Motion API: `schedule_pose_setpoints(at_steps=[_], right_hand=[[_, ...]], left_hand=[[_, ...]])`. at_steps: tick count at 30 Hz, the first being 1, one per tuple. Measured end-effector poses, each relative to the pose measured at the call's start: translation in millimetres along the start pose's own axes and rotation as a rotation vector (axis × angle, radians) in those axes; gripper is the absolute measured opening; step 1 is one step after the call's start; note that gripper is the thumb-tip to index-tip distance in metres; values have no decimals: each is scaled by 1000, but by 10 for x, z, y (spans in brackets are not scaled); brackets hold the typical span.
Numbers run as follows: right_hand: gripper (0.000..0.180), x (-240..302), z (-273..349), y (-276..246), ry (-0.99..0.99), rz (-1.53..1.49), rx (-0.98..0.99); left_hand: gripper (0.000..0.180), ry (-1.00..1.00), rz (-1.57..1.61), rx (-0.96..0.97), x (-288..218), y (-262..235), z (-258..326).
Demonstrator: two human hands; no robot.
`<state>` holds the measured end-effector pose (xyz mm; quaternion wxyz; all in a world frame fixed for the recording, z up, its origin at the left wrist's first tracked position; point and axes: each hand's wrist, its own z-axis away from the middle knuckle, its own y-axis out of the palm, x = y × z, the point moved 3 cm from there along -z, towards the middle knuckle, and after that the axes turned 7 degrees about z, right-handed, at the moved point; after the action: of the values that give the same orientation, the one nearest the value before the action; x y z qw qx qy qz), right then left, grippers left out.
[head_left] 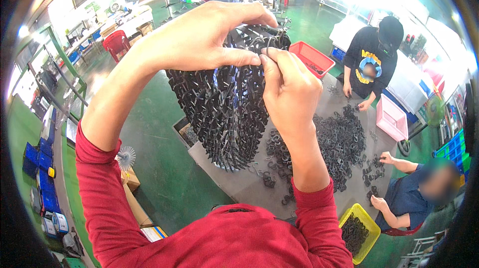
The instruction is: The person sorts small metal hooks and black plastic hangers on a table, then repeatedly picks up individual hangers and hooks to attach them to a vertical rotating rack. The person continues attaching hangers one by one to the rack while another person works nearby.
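Observation:
Raised before me is a hanging rack (219, 113) crowded with rows of small black curved pieces. My left hand (214, 36) reaches over its top, thumb and fingers apart, with black pieces in the gap between them; its other fingertips are partly hidden. My right hand (292, 81) is closed in a pinch at the rack's upper right edge, beside my left thumb tip. A thin dark curved piece (269, 46) shows at its fingertips, the rest covered by the fingers.
Below lies a grey table (219, 168) with a large heap of loose black curved pieces (342, 140). Two people sit at its right side, handling pieces. Around it are a red bin (324, 60), a pink bin (383, 123) and a yellow basket (371, 248) holding black pieces.

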<state>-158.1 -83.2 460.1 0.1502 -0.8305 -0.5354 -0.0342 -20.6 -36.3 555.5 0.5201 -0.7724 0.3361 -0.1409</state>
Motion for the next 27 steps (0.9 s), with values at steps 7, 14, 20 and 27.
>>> schedule_pose_setpoints(at_steps=[7, 14, 20, 27], right_hand=[[11, 43, 73, 53, -20, 148, -56], [11, 9, 113, 129, -54, 133, -154], [6, -70, 124, 133, -49, -94, -245], [5, -146, 148, 63, 48, -246, -216]], left_hand=[[47, 124, -48, 37, 23, -23, 41], [45, 111, -39, 10, 23, 28, 58], [45, 109, -50, 16, 58, 30, 39], [45, 122, -79, 13, 19, 51, 28]])
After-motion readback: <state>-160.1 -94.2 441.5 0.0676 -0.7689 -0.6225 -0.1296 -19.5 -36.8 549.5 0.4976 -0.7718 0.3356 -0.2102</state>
